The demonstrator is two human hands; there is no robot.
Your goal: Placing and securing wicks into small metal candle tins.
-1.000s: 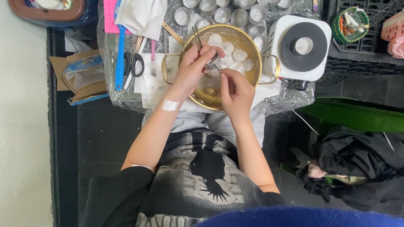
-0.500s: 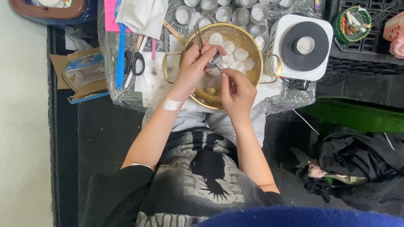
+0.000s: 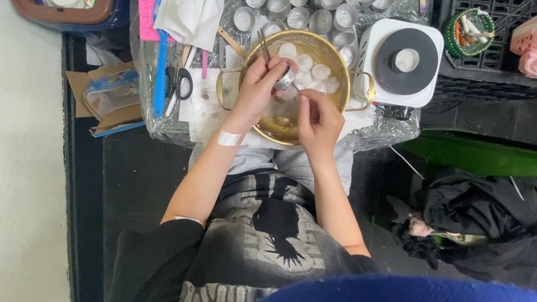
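Two bare hands work over a brass-coloured pan set on a plastic-covered table. The left hand is closed around a small metal cup, tilted on its side just above the pan's middle, fingers wrapped about its wall. The right hand hovers close beside it with fingertips pinched narrow, seemingly on a thin tool or wick aimed at the cup's mouth; the view is too small to tell which. White wax discs lie in the far half of the pan.

Thin-walled and light, the cup looks easy to dent and likely slick with wax, so a grip round the side wall near the rim suits it better than a pinch on the lip. The discs look brittle and would crumble under a hard squeeze.

More empty cups stand crowded beyond the pan. A white hotplate sits just right of it, one cup on its dark burner. Scissors and a blue spatula lie to the left, beside a white cloth.
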